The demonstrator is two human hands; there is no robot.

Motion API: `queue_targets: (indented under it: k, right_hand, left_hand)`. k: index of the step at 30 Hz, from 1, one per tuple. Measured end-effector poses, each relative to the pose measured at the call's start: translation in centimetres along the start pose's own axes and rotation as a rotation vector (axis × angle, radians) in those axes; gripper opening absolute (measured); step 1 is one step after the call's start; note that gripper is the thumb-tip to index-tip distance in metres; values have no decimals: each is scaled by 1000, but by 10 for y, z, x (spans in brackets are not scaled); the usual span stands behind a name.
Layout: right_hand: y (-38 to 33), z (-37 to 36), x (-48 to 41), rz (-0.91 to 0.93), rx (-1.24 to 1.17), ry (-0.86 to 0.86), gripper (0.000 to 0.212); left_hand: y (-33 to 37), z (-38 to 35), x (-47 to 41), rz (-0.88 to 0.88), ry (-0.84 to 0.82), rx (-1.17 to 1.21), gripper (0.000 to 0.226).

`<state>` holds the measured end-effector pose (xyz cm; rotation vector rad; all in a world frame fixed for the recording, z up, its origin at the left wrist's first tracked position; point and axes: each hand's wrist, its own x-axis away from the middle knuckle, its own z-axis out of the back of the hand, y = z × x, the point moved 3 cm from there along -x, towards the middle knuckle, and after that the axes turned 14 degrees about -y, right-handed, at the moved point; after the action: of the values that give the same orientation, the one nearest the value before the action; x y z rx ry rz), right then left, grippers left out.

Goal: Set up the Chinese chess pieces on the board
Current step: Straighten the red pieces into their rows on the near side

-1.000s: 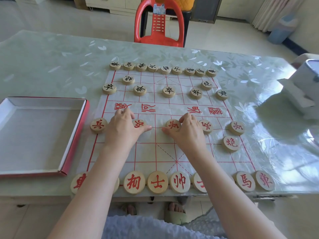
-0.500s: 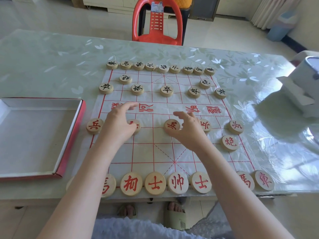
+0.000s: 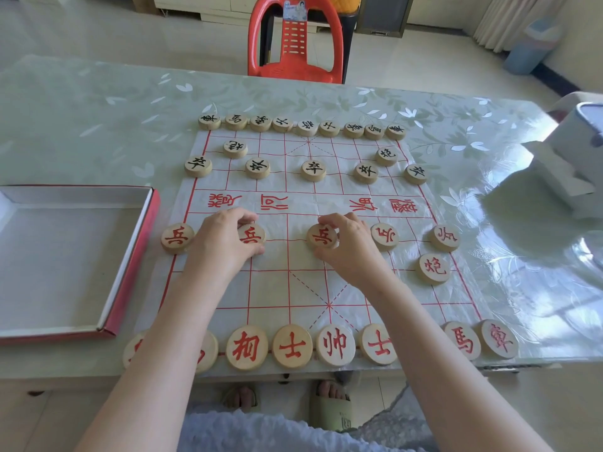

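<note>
Head view: the left hand (image 3: pixel 222 243) pinches one red soldier (image 3: pixel 251 234), the right hand (image 3: pixel 350 247) pinches the centre soldier (image 3: pixel 322 235), both on the board (image 3: pixel 293 288) just below the river, directly under the fingers.

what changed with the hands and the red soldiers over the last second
Both hands lifted briefly, then came back down: the left hand grips the second red soldier, the right hand the middle red soldier. Both now read upright. Other pieces and the box stayed put.
</note>
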<state>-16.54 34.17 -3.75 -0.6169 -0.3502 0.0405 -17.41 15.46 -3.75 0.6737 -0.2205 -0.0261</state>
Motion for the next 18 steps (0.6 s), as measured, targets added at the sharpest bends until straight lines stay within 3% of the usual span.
queue_targets:
  k: [18]
  right_hand:
    - [-1,-1,-2,5,43,-19,55]
  left_hand:
    - [3,0,3,-29,-27,6,56]
